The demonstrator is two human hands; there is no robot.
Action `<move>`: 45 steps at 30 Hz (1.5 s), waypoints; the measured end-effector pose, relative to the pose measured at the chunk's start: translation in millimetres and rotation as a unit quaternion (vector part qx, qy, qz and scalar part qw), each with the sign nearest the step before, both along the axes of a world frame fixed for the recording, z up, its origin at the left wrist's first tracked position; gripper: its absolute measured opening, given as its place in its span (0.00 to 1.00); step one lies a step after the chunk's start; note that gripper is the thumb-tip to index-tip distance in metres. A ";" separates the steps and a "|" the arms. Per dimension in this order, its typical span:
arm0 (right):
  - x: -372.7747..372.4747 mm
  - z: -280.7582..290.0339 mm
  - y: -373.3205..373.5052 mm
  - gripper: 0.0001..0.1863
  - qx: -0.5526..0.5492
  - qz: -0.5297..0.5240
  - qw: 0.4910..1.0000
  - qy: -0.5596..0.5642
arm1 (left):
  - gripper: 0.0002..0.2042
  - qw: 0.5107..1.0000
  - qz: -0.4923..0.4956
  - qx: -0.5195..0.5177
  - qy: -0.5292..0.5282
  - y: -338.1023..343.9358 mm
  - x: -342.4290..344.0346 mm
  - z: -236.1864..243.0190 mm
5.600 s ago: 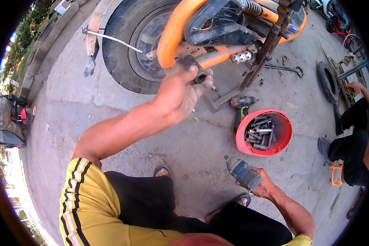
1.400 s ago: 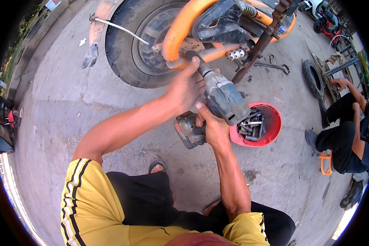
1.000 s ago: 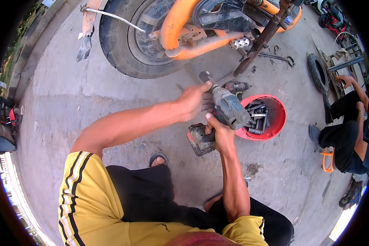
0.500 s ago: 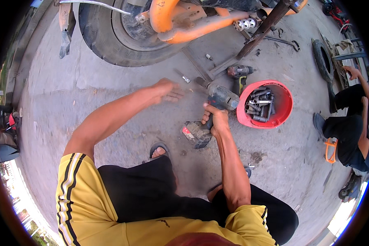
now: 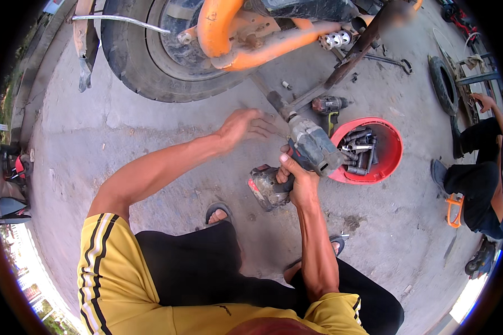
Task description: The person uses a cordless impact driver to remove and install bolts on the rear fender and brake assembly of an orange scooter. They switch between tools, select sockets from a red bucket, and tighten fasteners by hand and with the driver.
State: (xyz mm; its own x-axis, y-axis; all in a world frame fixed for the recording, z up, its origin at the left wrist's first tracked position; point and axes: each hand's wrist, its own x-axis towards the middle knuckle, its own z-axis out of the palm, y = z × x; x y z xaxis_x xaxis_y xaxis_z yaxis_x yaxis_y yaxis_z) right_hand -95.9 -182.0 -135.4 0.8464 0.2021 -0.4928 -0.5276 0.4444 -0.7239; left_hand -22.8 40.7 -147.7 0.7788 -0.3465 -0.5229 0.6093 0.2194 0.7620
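"So, what is hard to make out?"

"Mostly the edges. At twelve o'clock of the view, the orange vehicle [image 5: 276,50] is cut off by the top, its wheel [image 5: 145,67] too; a blurred patch covers the upper end of a dark metal post [image 5: 349,64]. At three o'clock, the dark rim swallows part of a seated co-worker [image 5: 475,184]. The left fingertips blur, so nobody can tell whether they touch the tool."

"And the ground?"

"Grey, stained concrete [image 5: 151,184], outdoors. A loose tyre [image 5: 444,86] lies at two o'clock. Nearer in, at three, a red bowl-like container [image 5: 394,153] holds dark sockets [image 5: 360,146], some hidden behind the tool's rear; a second drill [image 5: 328,105] lies just above it."

"Which way does the tool point?"

"The impact wrench [image 5: 309,134] is just right of centre, above the ground. Its long axis runs from about five to eleven, socketed nose at eleven; the battery sits towards eight."

"The hands?"

"The right hand [image 5: 297,174] wraps its grip. The left hand [image 5: 245,128], beside the nose, is loosely spread and empty."
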 end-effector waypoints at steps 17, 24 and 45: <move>48.8 86.7 40.2 0.09 -0.091 0.056 0.974 -0.200 | 0.29 0.964 0.170 -0.066 -0.194 -33.7 13.2 121.2; 71.4 87.5 22.6 0.09 -0.252 0.091 0.911 -0.314 | 0.27 0.954 0.210 -0.122 -0.177 -42.4 10.8 138.2; 57.2 91.2 45.1 0.06 -0.106 0.043 0.973 -0.200 | 0.31 0.977 0.097 -0.116 -0.152 -38.5 -3.7 115.5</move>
State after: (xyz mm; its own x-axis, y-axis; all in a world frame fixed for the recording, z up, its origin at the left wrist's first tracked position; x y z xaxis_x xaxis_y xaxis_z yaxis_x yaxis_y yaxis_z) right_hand -38.7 -136.9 -44.2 0.9634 0.2113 -0.1650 -0.2130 0.2298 -0.9496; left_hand -26.5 2.2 -32.3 0.9484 -0.2591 -0.1827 0.2930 0.4963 0.8172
